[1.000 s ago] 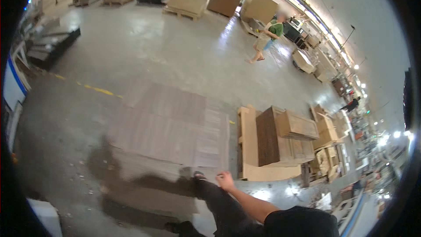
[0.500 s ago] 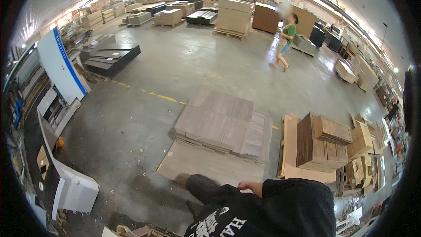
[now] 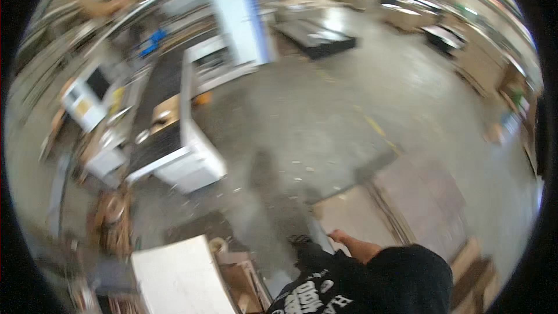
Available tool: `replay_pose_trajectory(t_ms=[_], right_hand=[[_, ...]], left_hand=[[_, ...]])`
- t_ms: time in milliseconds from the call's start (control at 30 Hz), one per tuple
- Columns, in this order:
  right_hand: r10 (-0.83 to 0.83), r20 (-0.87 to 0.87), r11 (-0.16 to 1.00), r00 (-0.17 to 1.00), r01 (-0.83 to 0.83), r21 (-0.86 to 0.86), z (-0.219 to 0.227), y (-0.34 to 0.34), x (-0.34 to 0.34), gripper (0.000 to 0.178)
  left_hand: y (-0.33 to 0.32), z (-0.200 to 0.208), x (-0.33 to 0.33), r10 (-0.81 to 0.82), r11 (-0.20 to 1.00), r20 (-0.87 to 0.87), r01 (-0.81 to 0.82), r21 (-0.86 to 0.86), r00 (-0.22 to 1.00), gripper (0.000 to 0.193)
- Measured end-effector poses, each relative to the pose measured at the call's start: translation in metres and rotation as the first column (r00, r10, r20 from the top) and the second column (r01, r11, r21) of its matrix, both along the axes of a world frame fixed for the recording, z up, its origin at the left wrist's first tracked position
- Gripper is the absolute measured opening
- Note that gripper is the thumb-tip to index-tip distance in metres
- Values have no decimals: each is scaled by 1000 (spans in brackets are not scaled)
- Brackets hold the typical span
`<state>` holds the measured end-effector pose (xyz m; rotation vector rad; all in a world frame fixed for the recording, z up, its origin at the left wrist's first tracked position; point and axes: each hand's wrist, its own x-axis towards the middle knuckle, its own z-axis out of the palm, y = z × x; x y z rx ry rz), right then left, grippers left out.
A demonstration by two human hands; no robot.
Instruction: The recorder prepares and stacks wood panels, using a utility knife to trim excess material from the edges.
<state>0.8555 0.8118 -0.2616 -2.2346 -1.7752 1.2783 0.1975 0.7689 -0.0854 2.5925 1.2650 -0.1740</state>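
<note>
My right hand (image 3: 338,236) is in front of my black shirt, at the end of a bare forearm. It is blurred, and its fingers do not show clearly enough to tell what they hold, if anything. In the picture it overlaps the near edge of a wood-toned board (image 3: 349,212). Beyond that board lies a low stack of greyish-brown panels (image 3: 421,189) on the floor. My left hand is out of view.
A long machine with a white end housing (image 3: 192,170) and a dark top stands at left. A white board (image 3: 171,276) is at lower left, with a tape roll (image 3: 218,246) beside it. Dark panels (image 3: 317,39) lie farther back. A blurred person (image 3: 505,125) is at far right.
My view has swung left, bringing the machine toward the middle and the panel stack to the right. My right hand stays in front of my body. The whole picture is now blurred.
</note>
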Motion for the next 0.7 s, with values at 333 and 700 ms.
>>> replay_pose_trajectory(t_ms=[333,700], right_hand=[[-186,-632,976,752,68,-206,-57,266,-54,51],[222,-411,974,884,-222,50,45,447,-233,52]], left_hand=[[-9,-41,104,934,347,129,-766,-541,332,40],[-22,67,181,760,-255,339,-735,-629,-554,42]])
